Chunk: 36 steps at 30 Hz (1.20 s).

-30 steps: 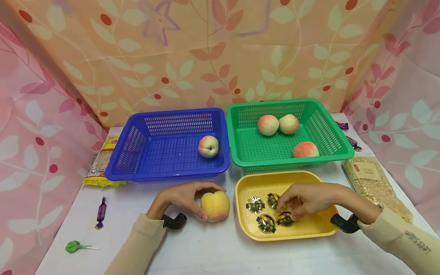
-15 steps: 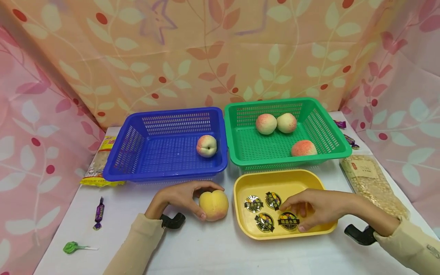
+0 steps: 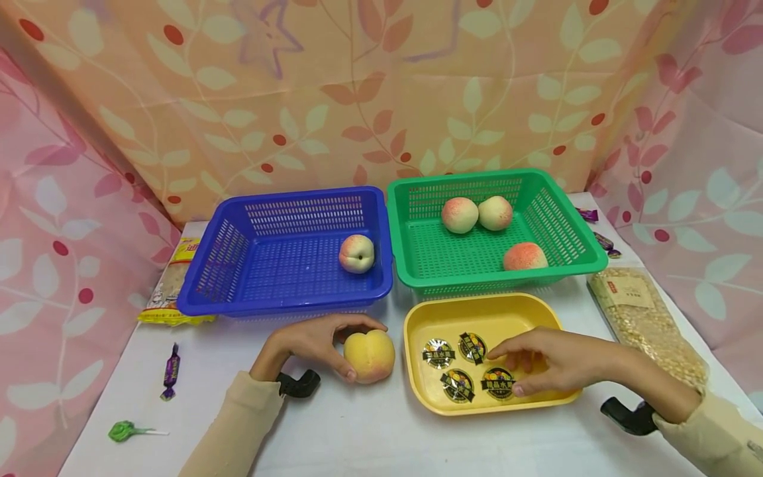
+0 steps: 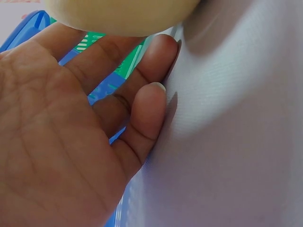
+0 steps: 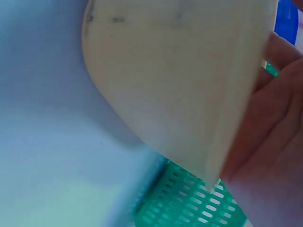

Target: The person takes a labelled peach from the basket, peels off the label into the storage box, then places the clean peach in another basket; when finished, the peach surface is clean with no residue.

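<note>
The yellow peach is held by the left hand, with the thumb laid on its near side and the fingers behind it. It is seen on the white cloth, just beside the yellow tray and in front of the blue basket. In the left wrist view, the ring and little fingers are seen bent below the fruit, by the cloth; the thumb is not shown.

The right hand is held over the tray, fingers loosely bent, nothing seen in its grasp. Four round stickers are contained in the tray: two at left, two nearer the fingers. Whether the lower right one is touched by the thumb cannot be told. In the right wrist view, most of the fingers are hidden by the tray wall.

One pink peach is held in the blue basket; three pale red peaches are held in the green basket, two of them touching. At left, a purple candy and a green lollipop are noted.
</note>
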Tool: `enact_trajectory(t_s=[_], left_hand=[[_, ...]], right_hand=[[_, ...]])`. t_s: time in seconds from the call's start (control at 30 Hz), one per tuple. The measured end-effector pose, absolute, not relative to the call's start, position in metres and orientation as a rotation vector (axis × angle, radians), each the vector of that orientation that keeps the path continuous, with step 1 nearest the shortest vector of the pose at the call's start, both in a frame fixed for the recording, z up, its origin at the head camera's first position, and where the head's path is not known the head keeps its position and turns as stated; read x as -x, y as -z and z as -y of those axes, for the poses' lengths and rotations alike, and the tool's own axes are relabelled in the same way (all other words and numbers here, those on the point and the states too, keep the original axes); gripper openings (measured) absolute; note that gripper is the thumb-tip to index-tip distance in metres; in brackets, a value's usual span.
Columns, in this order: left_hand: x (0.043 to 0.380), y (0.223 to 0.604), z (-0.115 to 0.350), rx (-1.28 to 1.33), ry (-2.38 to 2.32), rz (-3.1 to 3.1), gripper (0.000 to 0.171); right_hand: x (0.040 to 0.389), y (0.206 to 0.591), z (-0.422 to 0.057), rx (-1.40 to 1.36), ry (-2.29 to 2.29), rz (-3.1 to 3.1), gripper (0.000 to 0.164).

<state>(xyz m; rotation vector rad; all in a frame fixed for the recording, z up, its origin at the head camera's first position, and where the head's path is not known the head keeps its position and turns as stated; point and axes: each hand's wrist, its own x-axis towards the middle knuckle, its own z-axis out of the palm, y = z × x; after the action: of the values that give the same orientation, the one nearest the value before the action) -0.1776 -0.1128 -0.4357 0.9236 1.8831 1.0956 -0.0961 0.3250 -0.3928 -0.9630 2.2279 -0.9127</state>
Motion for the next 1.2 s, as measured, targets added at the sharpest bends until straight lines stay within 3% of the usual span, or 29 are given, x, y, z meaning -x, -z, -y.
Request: enact_trajectory(t_s=[0.33,0.57,0.8,1.2], left_hand=[[0.172,0.432,0.115,-0.96,-1.123,-1.905,0.079],[0.157,0.404,0.113,-1.138,-1.049,-1.944,0.08],[0.156,0.366,0.096,-1.307,-1.118,-1.932,0.084],[0.197,0.338,0.038,-1.238,-1.33,-2.11,0.082]], right_hand=[[0.1,0.374,-0.328,0.99,0.831,-2.458,0.039],[0.121,0.36,-0.347,1.041,1.042,-2.832,0.035],[0.156,0.369,-0.384,0.643,1.32,-3.296,0.033],[0.183,0.389,-0.422,0.196,0.837,-3.237,0.083]])
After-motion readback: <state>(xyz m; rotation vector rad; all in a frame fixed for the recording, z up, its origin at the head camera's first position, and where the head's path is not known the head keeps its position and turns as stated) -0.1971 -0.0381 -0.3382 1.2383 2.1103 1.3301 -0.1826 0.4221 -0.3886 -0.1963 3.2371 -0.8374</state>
